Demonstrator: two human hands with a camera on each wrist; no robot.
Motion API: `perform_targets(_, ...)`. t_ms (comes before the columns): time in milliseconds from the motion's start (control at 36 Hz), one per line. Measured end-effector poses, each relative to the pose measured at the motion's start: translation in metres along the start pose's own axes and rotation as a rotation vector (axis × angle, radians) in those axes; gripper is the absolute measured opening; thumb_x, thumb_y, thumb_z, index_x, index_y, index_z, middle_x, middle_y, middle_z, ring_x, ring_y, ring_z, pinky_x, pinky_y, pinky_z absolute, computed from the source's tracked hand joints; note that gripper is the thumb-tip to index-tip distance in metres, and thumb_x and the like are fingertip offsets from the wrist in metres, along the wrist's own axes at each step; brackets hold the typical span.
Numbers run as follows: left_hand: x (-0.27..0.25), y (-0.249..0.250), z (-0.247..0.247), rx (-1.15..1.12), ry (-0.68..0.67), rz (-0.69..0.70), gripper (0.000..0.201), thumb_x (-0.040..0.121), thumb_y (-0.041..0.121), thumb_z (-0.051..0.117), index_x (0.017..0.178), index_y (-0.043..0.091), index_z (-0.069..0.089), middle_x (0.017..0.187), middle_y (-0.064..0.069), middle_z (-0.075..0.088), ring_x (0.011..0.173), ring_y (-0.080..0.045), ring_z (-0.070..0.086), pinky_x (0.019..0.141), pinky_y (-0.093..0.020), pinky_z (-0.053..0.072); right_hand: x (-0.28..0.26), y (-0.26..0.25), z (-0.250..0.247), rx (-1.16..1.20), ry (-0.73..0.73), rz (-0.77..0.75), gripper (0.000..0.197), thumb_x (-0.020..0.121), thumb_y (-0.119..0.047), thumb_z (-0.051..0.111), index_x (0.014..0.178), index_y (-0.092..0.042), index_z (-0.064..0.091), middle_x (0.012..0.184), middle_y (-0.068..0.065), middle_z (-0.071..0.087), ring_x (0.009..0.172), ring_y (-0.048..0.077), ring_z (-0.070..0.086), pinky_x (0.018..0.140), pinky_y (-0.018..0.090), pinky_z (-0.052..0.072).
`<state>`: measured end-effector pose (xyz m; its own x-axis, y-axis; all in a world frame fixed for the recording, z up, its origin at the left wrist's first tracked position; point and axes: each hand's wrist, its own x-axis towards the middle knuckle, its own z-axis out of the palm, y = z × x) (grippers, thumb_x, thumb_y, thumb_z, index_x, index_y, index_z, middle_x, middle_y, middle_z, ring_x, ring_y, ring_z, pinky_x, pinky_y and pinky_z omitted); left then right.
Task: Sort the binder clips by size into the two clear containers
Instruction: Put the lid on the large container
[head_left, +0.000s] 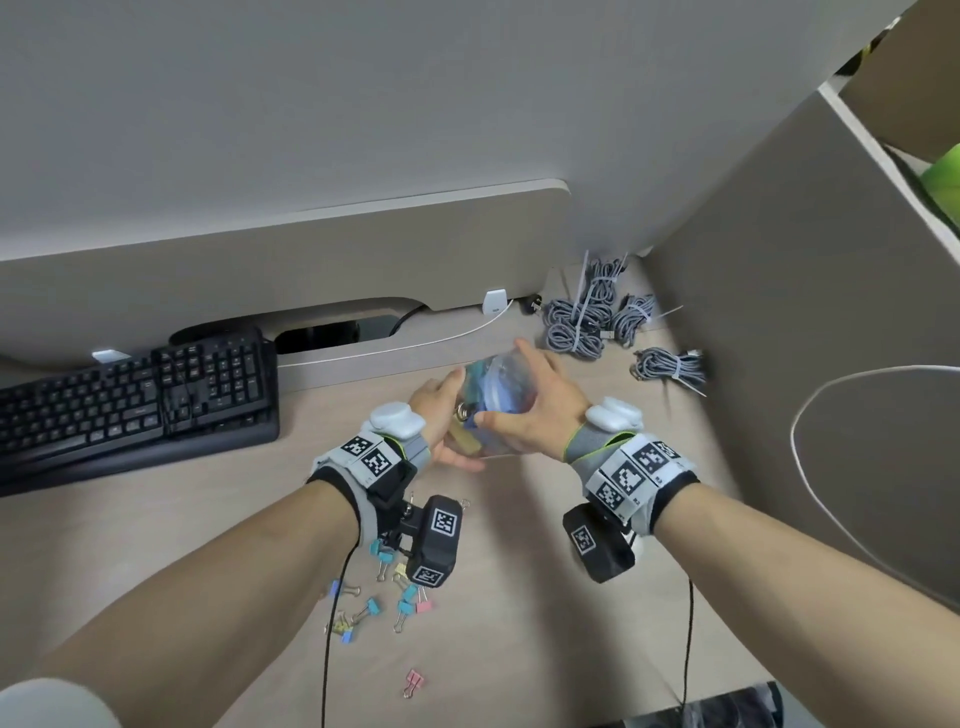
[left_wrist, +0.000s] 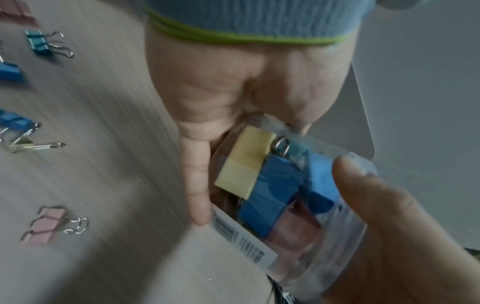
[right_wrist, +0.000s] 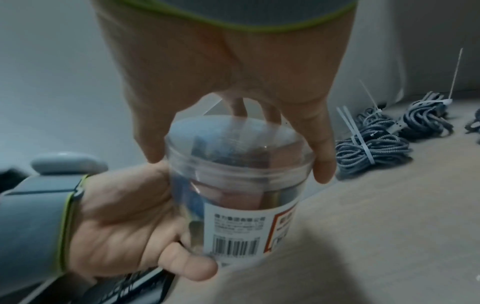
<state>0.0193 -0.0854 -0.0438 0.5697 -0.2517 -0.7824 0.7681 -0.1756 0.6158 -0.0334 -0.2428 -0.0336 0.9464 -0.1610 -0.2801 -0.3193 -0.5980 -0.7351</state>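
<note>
A clear plastic container (head_left: 493, 400) with a white barcode label is held above the desk between both hands. Large blue, yellow and pink binder clips (left_wrist: 270, 193) fill it. My left hand (head_left: 441, 415) grips its body (right_wrist: 233, 216) from the side, thumb near the label. My right hand (head_left: 535, 405) grips the clear lid (right_wrist: 241, 148), fingers spread round the rim. Several small coloured binder clips (head_left: 384, 597) lie loose on the desk below my left wrist, and one pink clip (head_left: 414, 682) lies nearer the front edge. Only one container is in view.
A black keyboard (head_left: 130, 400) sits at the left. Bundles of grey braided cable (head_left: 597, 317) tied with white zip ties lie at the back right. A white cable (head_left: 810, 493) loops along the right partition. The beige desk (head_left: 519, 597) ends at a raised back panel.
</note>
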Motion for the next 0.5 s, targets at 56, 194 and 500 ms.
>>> perform_targets(56, -0.002, 0.000, 0.001, 0.010, 0.025, 0.025, 0.047, 0.094, 0.052, 0.047, 0.122, 0.014, 0.050, 0.117, -0.018, 0.061, 0.082, -0.044, 0.071, 0.065, -0.064, 0.055, 0.004, 0.003, 0.003, 0.063, 0.002, 0.042, 0.110, 0.058, -0.059, 0.081, 0.148, -0.032, 0.024, 0.150, 0.000, 0.035, 0.132, 0.018, 0.043, 0.106, 0.025, 0.035)
perform_targets(194, -0.003, 0.000, 0.005, 0.026, 0.017, 0.023, 0.041, 0.095, 0.049, 0.047, 0.119, 0.015, 0.049, 0.119, -0.019, 0.058, 0.079, -0.044, 0.072, 0.065, -0.062, 0.056, 0.007, 0.010, 0.005, 0.131, 0.004, 0.134, 0.118, 0.047, -0.066, 0.077, 0.148, -0.031, 0.026, 0.151, -0.001, 0.033, 0.136, 0.016, 0.039, 0.113, 0.032, 0.034)
perform_targets(500, 0.000, -0.022, 0.021, 0.298, -0.009, 0.002, 0.037, 0.097, 0.037, 0.052, 0.122, 0.009, 0.050, 0.103, -0.010, 0.061, 0.088, -0.025, 0.064, 0.065, -0.048, 0.060, 0.003, 0.043, -0.014, -0.318, 0.023, 0.219, 0.111, 0.045, -0.074, 0.066, 0.141, -0.043, 0.020, 0.137, 0.002, 0.038, 0.114, 0.033, 0.048, 0.096, 0.044, 0.047)
